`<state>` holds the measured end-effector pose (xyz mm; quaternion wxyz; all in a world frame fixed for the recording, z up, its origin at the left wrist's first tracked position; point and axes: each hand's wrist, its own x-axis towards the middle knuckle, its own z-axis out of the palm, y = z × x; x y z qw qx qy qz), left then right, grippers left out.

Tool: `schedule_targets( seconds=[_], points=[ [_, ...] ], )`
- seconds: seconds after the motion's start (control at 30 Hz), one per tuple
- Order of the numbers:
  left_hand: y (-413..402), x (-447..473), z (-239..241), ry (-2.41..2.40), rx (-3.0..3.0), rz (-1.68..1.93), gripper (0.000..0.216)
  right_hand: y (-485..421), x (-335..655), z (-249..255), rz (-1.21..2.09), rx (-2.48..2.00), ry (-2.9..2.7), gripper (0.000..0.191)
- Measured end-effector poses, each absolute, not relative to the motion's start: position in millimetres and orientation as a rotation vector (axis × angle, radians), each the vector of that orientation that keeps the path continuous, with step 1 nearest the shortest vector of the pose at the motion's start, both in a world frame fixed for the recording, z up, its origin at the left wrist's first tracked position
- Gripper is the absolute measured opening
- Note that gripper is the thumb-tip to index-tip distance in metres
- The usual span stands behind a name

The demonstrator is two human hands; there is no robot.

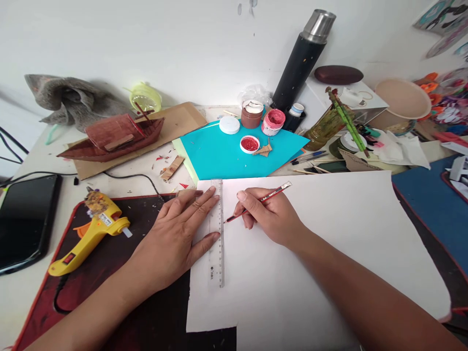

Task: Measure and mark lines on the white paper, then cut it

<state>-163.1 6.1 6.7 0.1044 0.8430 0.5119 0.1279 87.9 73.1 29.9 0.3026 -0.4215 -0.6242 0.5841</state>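
Observation:
A large white sheet of paper (pixel 310 214) with a notch cut at its lower left lies in front of me. Near its left edge a clear plastic ruler (pixel 216 263) stands lengthwise, pointing away from me. My left hand (pixel 179 229) lies flat across the ruler with its fingers spread, the fingertips pressing on it. In my right hand (pixel 268 217) is a red and black pencil (pixel 274 193), held in a writing grip. The pencil's tip touches or nearly touches the paper at the ruler's right edge.
On the left lie a yellow glue gun (pixel 97 229) with its cord and a black tablet-like device (pixel 25 222). Behind the paper stand a brown model boat (pixel 113 136) on cardboard, paint jars (pixel 273 122) on turquoise paper (pixel 215 153), and a black thermos (pixel 302 58).

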Motion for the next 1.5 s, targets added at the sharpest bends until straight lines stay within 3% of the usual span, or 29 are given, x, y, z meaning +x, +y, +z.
schedule_targets(
  seconds=[1.5],
  points=[
    [6.8,-164.2,5.1,1.490,2.486,0.392,0.070,72.8,87.7,27.8,1.551,-1.096,-1.660,0.054]
  ],
)
